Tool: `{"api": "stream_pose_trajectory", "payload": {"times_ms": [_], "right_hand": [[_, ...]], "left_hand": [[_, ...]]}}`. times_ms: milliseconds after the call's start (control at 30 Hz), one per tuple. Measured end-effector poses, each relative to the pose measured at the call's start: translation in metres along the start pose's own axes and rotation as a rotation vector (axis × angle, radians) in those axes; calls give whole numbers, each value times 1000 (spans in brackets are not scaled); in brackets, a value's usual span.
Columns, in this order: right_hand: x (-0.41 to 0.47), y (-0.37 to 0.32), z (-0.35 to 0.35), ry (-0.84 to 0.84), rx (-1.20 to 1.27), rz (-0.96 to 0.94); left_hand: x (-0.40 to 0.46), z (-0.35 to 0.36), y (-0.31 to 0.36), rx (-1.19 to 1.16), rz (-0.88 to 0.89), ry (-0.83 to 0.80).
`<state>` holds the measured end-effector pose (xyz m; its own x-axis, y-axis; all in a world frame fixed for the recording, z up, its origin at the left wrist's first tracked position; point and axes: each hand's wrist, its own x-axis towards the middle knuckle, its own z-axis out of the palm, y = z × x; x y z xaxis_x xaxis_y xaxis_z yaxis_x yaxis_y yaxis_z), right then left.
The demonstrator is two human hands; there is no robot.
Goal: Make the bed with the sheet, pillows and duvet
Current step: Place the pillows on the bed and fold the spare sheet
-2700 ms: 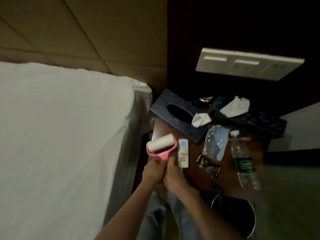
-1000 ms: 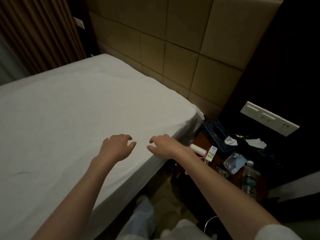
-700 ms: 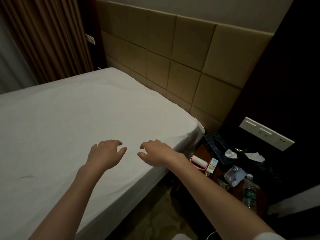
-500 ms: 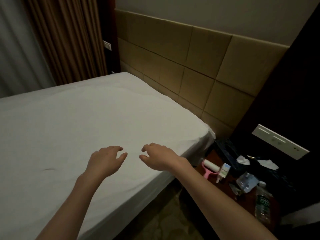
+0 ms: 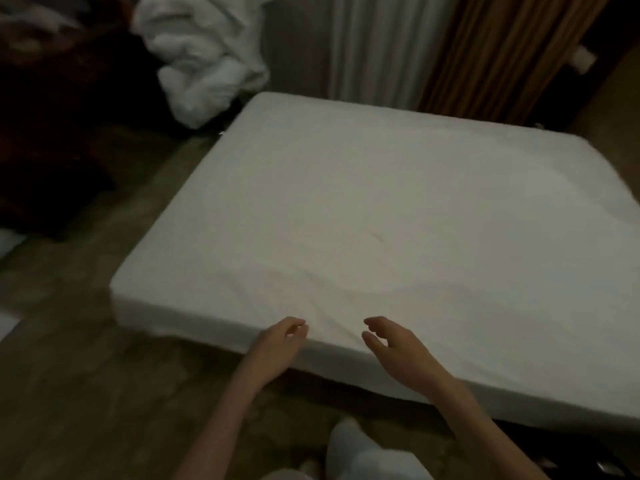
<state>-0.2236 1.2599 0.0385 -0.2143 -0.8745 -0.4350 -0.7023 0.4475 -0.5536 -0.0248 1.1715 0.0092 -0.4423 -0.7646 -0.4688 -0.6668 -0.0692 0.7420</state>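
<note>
1. Bed (image 5: pixel 381 220): fills the centre and right of the view. A white sheet (image 5: pixel 346 188) covers its whole top and hangs over the near edge and the left end. The sheet lies mostly flat; shallow creases run across its near part, and a short dark mark sits near the middle.
2. Floor (image 5: pixel 86 375): brownish and dim, lying left of the bed and along its near side.
3. Curtains: a pale sheer curtain (image 5: pixel 374 46) hangs at the far side, behind the bed. A brown pleated curtain (image 5: pixel 502 53) hangs just right of it.
4. Bundle of white bedding (image 5: pixel 204 53): crumpled in a heap at the far left, beyond the left far corner of the bed and apart from it. Whether it is the duvet, pillows or both cannot be told. It rests against a dark piece of furniture (image 5: pixel 52 116), whose form is too dim to make out.
5. Trouser leg (image 5: pixel 367 455): pale cloth at the near edge, between the two forearms.
6. Right hand (image 5: pixel 394 344): over the near edge of the bed, palm turned left, fingers loosely curved and spread, holding nothing. Contact with the sheet cannot be told.
7. Left hand (image 5: pixel 280 341): just left of the right hand, at the same near edge, fingers loosely curled, holding nothing. The two hands are near each other, not touching.
</note>
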Motion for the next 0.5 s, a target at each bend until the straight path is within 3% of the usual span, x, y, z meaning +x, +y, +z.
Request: {"api": "stream_pose_trajectory", "payload": {"times_ms": [100, 300, 500], "right_hand": [[30, -44, 49, -198, 63, -52], [79, -113, 122, -535, 97, -34], [155, -155, 183, -674, 74, 43]], "left_hand": [[-25, -30, -56, -191, -141, 188], [-68, -71, -144, -832, -461, 496], [-74, -109, -205, -1093, -722, 711]]}}
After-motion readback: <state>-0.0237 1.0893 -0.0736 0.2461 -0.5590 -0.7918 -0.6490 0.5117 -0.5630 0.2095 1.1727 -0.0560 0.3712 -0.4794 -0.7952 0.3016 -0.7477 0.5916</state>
